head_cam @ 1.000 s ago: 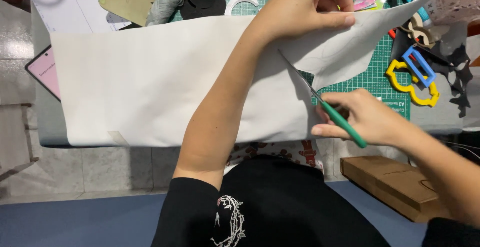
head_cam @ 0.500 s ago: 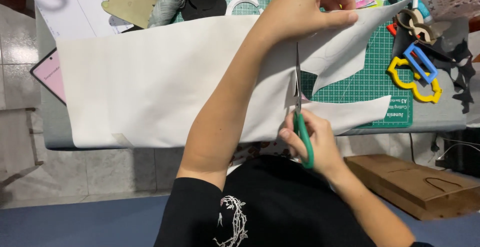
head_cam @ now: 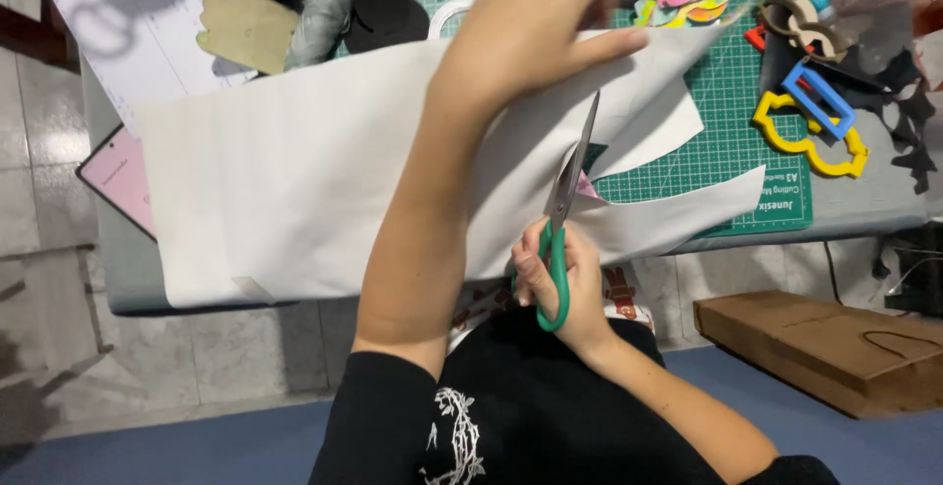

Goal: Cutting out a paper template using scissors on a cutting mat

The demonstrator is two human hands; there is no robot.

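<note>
We see a person in a black short-sleeved cotton top (head_cam: 550, 406), a white thorny-vine graphic (head_cam: 454, 434) printed on the chest (its detail is blurred). Both forearms are bare; left hand (head_cam: 526, 38) and right hand (head_cam: 565, 284) wear no gloves.

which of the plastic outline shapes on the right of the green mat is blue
The small rectangular frame, lying tilted on top of the larger yellow wavy-edged outline shape; the round rings above it are brownish.

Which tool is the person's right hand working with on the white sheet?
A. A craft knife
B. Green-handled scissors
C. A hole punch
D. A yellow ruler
B: the right hand grips green-handled scissors, blades pointing up into the white sheet, while the left hand holds the sheet's top edge over the green cutting mat.
</note>
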